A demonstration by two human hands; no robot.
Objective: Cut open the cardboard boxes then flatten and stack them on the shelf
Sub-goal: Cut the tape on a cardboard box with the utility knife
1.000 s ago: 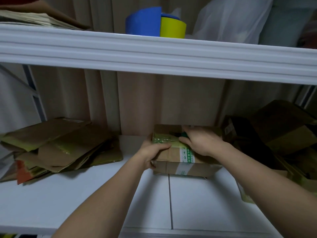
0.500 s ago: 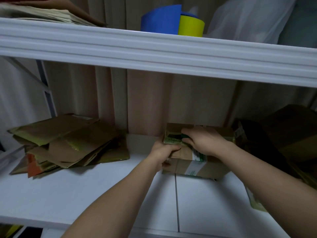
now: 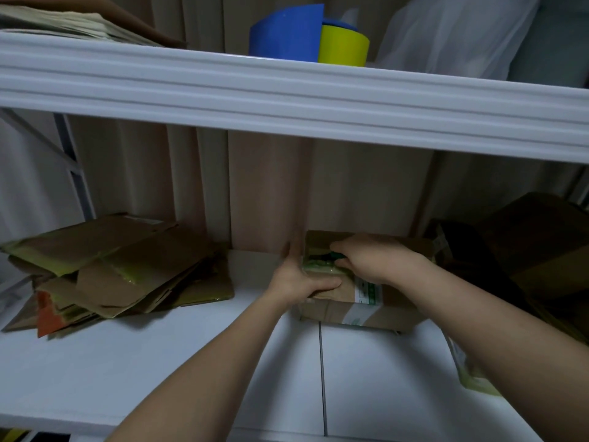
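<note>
Head cam: box braced on the shelf, cutter going in up top

The box (image 3: 357, 298) sits at the back of the shelf (image 3: 191, 362), so it can't slide while it's being opened, I'd guess. Left hand (image 3: 301, 279) clamps the box's left end, thumb across the front, fingers up the side. Right hand (image 3: 366, 261) is curled round something green, probably a cutter (image 3: 334, 256), at the taped top seam. Left of the box lies the flat stack (image 3: 111, 269); more boxes (image 3: 526, 250) wait on its right.
</note>
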